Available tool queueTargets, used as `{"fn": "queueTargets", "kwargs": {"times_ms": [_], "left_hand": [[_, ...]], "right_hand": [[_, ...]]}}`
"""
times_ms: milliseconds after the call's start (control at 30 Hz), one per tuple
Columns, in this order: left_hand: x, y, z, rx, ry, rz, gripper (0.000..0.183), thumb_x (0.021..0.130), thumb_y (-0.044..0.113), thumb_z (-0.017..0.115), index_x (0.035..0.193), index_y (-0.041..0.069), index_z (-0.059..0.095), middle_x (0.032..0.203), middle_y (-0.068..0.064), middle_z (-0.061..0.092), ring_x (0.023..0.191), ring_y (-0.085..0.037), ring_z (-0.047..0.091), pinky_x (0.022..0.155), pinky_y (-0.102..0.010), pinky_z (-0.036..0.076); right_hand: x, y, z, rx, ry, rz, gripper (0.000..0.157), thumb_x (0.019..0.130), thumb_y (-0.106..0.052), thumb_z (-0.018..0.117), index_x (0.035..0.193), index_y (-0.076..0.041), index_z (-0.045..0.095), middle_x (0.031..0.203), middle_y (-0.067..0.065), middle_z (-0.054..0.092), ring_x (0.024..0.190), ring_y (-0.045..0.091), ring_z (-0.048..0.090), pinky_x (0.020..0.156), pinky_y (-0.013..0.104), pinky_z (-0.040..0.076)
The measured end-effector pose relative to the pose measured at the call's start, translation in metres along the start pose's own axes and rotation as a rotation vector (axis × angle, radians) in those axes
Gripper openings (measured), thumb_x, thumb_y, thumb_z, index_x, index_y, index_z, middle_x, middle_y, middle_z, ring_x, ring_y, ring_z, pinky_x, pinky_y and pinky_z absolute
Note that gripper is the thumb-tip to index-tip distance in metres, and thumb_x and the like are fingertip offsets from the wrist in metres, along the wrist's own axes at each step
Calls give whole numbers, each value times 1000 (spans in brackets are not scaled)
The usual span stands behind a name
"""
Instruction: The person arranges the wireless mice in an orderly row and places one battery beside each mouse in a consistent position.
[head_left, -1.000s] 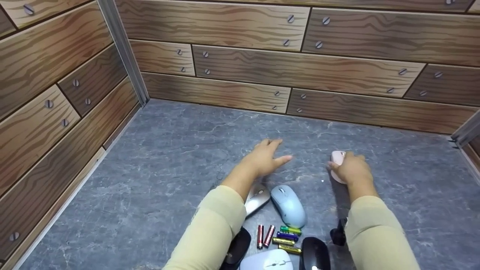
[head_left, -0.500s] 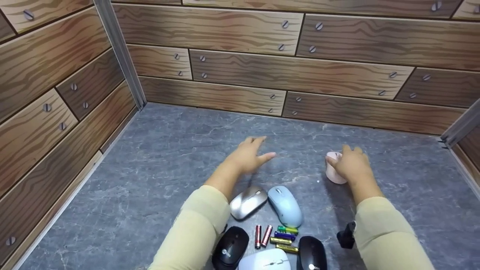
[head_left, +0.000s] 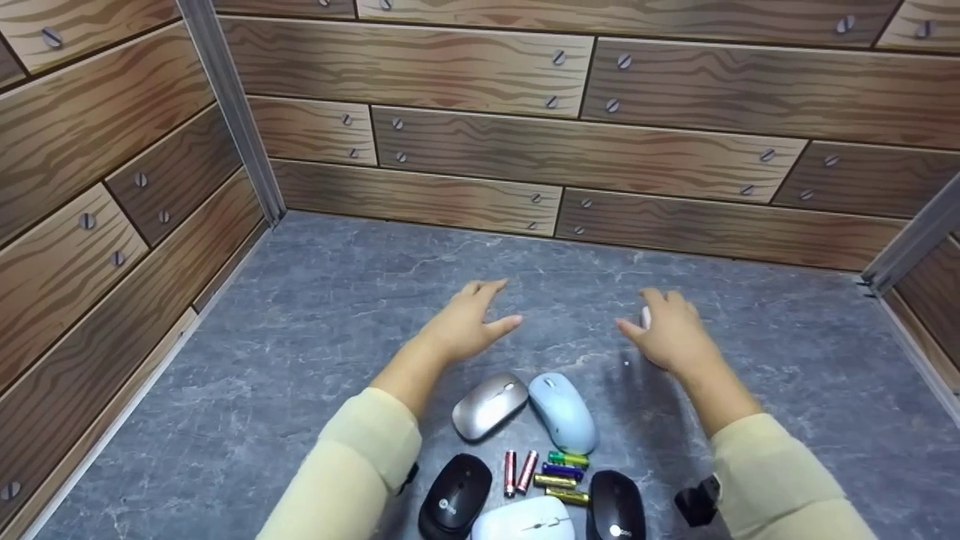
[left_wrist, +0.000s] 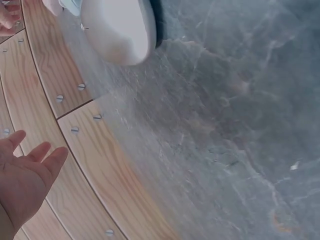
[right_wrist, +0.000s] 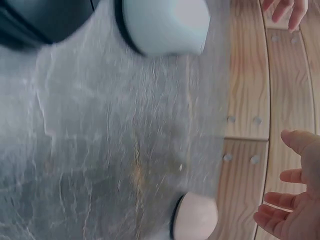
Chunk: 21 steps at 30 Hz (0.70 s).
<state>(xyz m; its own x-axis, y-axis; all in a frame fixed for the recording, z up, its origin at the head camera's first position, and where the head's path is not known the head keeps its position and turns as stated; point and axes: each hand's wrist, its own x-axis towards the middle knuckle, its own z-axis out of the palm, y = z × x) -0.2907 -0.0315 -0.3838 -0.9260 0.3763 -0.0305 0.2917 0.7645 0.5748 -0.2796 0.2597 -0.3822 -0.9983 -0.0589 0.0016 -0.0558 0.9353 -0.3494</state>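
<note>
My left hand (head_left: 465, 322) hovers over the grey marbled tabletop (head_left: 360, 300) with its fingers spread and nothing in it. Just below it lies a silver computer mouse (head_left: 490, 406), touching or nearly touching a light blue mouse (head_left: 562, 412). At the right, my right hand (head_left: 670, 330) is held above a pink mouse (head_left: 646, 316), most of which it hides in the head view. The right wrist view shows that pink mouse (right_wrist: 196, 217) lying on the tabletop, apart from the spread fingers.
Red batteries (head_left: 510, 474) and yellow, green and purple ones lie grouped at the front. Around them sit a black mouse (head_left: 455, 495), a white mouse (head_left: 525, 519) and another black mouse (head_left: 616, 504). Wood-patterned walls (head_left: 420, 135) stand behind and at the sides.
My right hand has let go of the pink mouse and lifted off it, drifting left. My left hand has moved left, uncovering the silver mouse and the left black mouse. The head view has shifted slightly.
</note>
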Motion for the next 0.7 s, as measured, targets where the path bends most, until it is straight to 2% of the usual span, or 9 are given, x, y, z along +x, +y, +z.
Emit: {"fn": "queueTargets", "kwargs": {"times_ms": [167,333,700], "left_hand": [[-10,-2,3,-9,-15,4,75,85,61,44,145,22,22,146,-9,27,132,-28,29,105,-49,28],[-20,1,5,-16,-26,28,74,86,59,46,146,22,22,146,-9,27,132,-29,29,105,-48,28],[-39,3,16,-8,-46,65,75,84,58,49,145,20,25,146,-10,27,131,-30,31,104,-51,28]], "right_hand": [[-10,-15,5,17,-3,-72,73,87,-45,56,135,6,33,130,36,34,118,53,31,98,63,25],[-21,-26,14,18,22,-156,65,86,-36,60,131,6,40,124,33,43,114,49,40,97,59,31],[-41,-45,39,-6,-55,-205,60,83,-31,65,127,4,45,120,28,50,112,44,46,95,54,36]]}}
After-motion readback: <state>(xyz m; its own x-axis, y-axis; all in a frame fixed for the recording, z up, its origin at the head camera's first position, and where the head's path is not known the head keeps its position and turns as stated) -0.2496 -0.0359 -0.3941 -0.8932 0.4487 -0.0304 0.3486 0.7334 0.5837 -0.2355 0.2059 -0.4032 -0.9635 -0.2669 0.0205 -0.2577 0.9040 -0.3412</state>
